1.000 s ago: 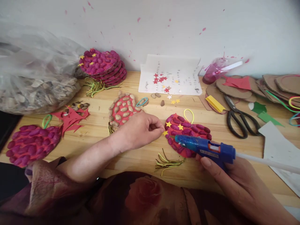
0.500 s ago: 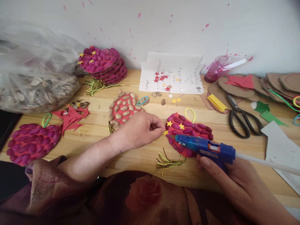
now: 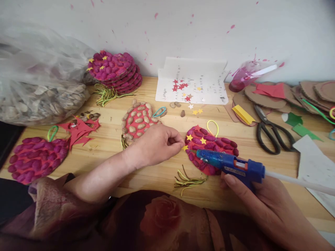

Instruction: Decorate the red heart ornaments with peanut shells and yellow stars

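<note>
My right hand (image 3: pixel 259 202) is wrapped round a blue hot glue gun (image 3: pixel 227 162), with a white glue stick (image 3: pixel 295 181) running out of its back. The nozzle points left, over a round ornament (image 3: pixel 225 146) covered in purple-dyed peanuts. Two yellow paper stars (image 3: pixel 203 141) lie on that ornament, and a yellow cord loop (image 3: pixel 213 128) stands at its top. At the ornament's left edge my left hand (image 3: pixel 163 143) is pinched shut on another small yellow star (image 3: pixel 185 148), close to the nozzle tip. A yellow-and-brown yarn tassel (image 3: pixel 190 180) lies below.
An undyed peanut ornament (image 3: pixel 138 122) lies behind my left hand. Another purple ornament (image 3: pixel 36 158) and red paper scraps (image 3: pixel 81 131) lie left, before a bag of shells (image 3: pixel 39 104). A purple stack (image 3: pixel 115 71), star-strewn paper (image 3: pixel 214 90), scissors (image 3: pixel 272 130) and cardboard discs (image 3: pixel 264 98) stand around.
Almost nothing differs. The glue gun and my right hand have shifted very slightly to the right, while my left hand keeps its place.
</note>
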Tool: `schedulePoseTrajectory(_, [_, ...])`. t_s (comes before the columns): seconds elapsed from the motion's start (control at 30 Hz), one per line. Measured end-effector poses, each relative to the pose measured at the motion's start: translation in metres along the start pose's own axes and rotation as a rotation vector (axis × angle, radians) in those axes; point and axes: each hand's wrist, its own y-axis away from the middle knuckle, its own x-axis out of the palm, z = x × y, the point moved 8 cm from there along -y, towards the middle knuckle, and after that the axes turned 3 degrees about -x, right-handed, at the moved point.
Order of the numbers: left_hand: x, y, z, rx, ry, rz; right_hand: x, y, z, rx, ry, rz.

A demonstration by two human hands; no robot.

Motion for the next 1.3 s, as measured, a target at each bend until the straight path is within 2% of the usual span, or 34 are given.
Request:
schedulePoseTrajectory(0.13, [0.000, 0.000, -0.001, -0.004, 0.002, -0.002, -0.001, -0.001, -0.001, -0.003, 0.008, 0.008])
schedulePoseTrajectory(0.47, [0.000, 0.000, 0.001, -0.005, -0.004, -0.004, 0.003, 0.011, -0.019, -0.023, 0.074, 0.165])
schedulePoseTrajectory(0.87, [0.001, 0.000, 0.001, -0.004, -0.012, -0.006, 0.002, 0.008, -0.018, -0.037, 0.030, 0.113])
schedulePoseTrajectory(1.3, [0.000, -0.001, 0.000, -0.026, 0.023, -0.017, 0.001, 0.008, -0.019, -0.023, 0.064, 0.117])
